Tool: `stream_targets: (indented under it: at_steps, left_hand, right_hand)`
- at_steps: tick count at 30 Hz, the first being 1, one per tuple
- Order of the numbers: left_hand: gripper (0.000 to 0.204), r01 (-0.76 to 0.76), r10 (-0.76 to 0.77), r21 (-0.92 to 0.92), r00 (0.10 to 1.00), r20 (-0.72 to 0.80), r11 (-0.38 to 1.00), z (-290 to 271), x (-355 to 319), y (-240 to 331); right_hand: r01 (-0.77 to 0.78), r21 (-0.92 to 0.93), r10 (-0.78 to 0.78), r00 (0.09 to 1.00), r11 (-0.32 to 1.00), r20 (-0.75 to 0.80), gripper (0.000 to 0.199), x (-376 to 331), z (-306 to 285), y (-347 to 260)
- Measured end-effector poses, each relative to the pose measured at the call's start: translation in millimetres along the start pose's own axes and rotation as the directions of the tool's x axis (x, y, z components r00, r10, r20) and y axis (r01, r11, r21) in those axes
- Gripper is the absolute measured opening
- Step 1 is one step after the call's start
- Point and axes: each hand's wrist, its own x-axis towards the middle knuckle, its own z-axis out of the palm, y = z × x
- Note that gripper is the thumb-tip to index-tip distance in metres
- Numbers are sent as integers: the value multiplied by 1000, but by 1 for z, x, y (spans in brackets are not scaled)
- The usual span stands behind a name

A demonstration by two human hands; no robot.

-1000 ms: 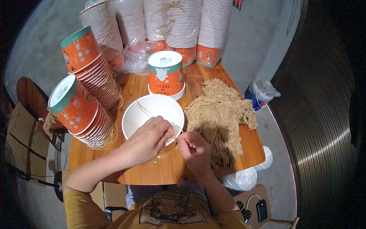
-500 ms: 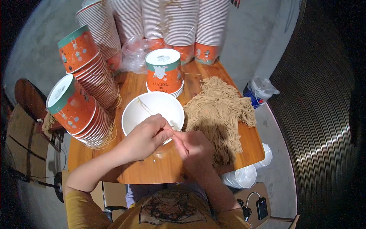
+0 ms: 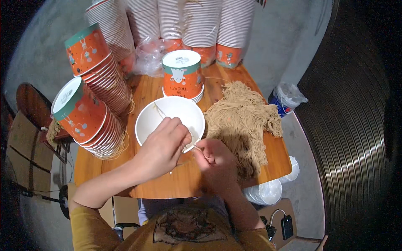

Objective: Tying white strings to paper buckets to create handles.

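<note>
Tan string (image 3: pixel 159 110): runs down inside the white tub (image 3: pixel 144 121) from its upper-left rim toward the left hand (image 3: pixel 166 141); another short length shows at the fingertips of the right hand (image 3: pixel 217 157), by the near rim.
Right hand: thumb and forefinger pinched on string, other fingers curled in.
Left hand: bent over the tub's near side, fingertips gathered; whether string lies between them, cannot tell.
Gap between fingertips: new. Half a second ago the two hands met at the rim; now they stand slightly apart. Likely a small pull or change of hold, the string work unfinished. Whether the strand is fastened there, cannot tell.
White tub: mouth up on the wooden table (image 3: pixel 144 186), beneath the hands; its place unchanged.
Orange stack (image 3: pixel 182 83): nested, upside down, just behind the tub.
Yarn heap (image 3: pixel 238 111): tan, right of the tub, near the right hand; looks undisturbed.
Leaning stacks (image 3: pixel 86 117): two at left, orange, with loose string loops hanging about their rims.
Wrapped stacks (image 3: pixel 201 25): tall, nested, in clear plastic along the far side.
Bucket (image 3: pixel 287 100): white and blue, off the table's right edge.
</note>
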Motion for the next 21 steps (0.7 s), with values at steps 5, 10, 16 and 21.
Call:
stream_targets:
  at_steps: [5, 10, 16, 21]
  left_hand:
    - [13, 100, -96, -110, 994, 47, 989, 1, -2, -7]
    - [14, 142, -132, -170, 989, 68, 975, 2, -2, -4]
    - [13, 142, -131, -190, 989, 68, 971, 4, -2, -5]
    - [13, 81, -76, -99, 996, 47, 992, 5, -1, -6]
  right_hand:
    - [-109, -30, 110, 993, 994, 47, 25, -4, -8, -2]
    - [-153, -49, 155, 987, 987, 47, 17, -4, -8, -4]
    - [-109, -81, 113, 992, 991, 52, 13, -2, -5, -3]
    - [-40, -153, 51, 997, 987, 63, 13, -7, -5, 1]
